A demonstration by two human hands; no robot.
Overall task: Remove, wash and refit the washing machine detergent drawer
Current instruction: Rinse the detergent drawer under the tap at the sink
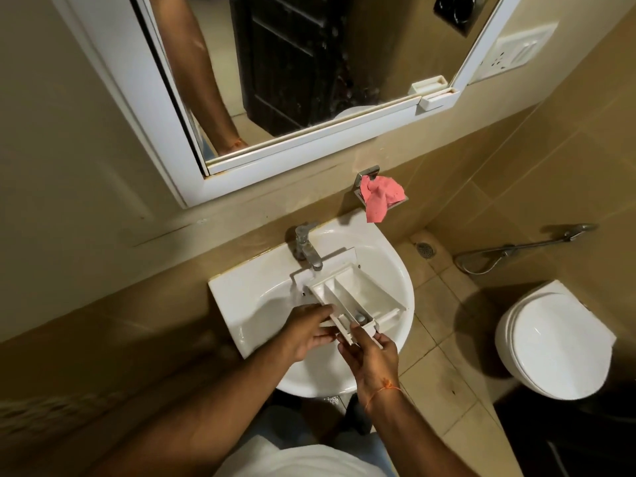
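Note:
The white plastic detergent drawer (354, 290) lies across the white wash basin (395, 270), its compartments facing up and its far end under the chrome tap (307, 247). My left hand (308, 330) grips the drawer's near left edge. My right hand (373, 356) holds the near front end of the drawer, with its fingers curled around the corner. No water is seen running from the tap.
A pink cloth (380, 197) hangs from a metal holder on the wall right of the tap. A mirror cabinet (275, 80) hangs above the basin. A white toilet (554, 342) stands to the right, with a hand spray hose (526, 249) on the wall.

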